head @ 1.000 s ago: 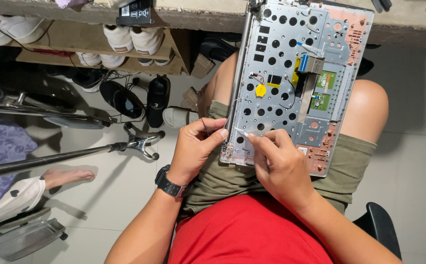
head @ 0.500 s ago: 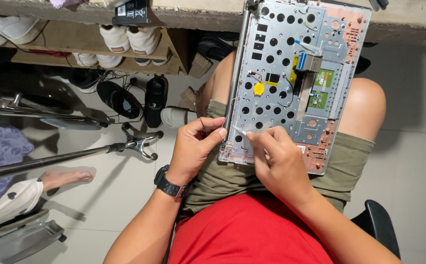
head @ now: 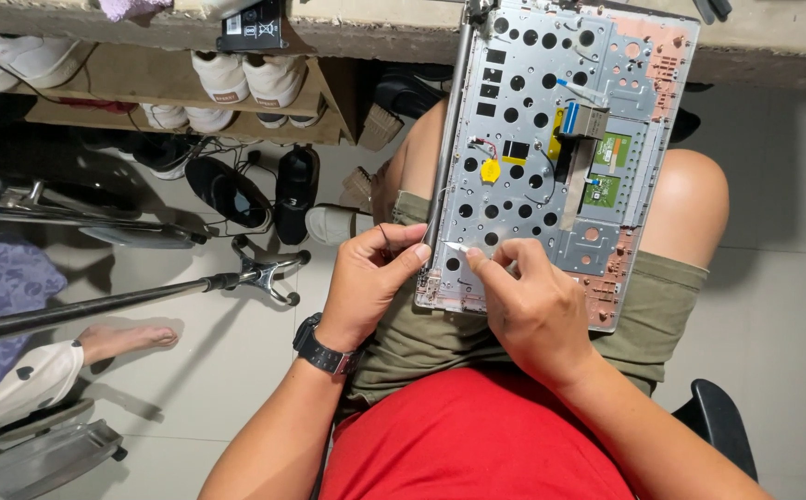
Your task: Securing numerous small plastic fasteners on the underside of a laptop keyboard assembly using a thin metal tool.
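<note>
A silver laptop keyboard chassis point(head: 551, 111), perforated with round holes and edged in copper-coloured parts, rests on my lap, its far end against a concrete ledge. It carries a yellow sticker, a small black patch, green circuit boards and a flat ribbon cable. My left hand point(head: 366, 282), with a black watch on the wrist, grips the chassis's near left corner. My right hand point(head: 532, 310) pinches a small pale strip point(head: 456, 248) against the chassis's near end.
A wooden shoe rack point(head: 181, 116) with white sneakers stands at the upper left, black shoes point(head: 227, 194) on the tiled floor below. A metal crutch point(head: 143, 296) lies across the floor. Another person's bare foot point(head: 125, 341) shows at left. A black chair edge point(head: 718, 426) is at lower right.
My right hand's fingers have shifted slightly left on the chassis's near end. My left hand keeps its grip on the corner.
</note>
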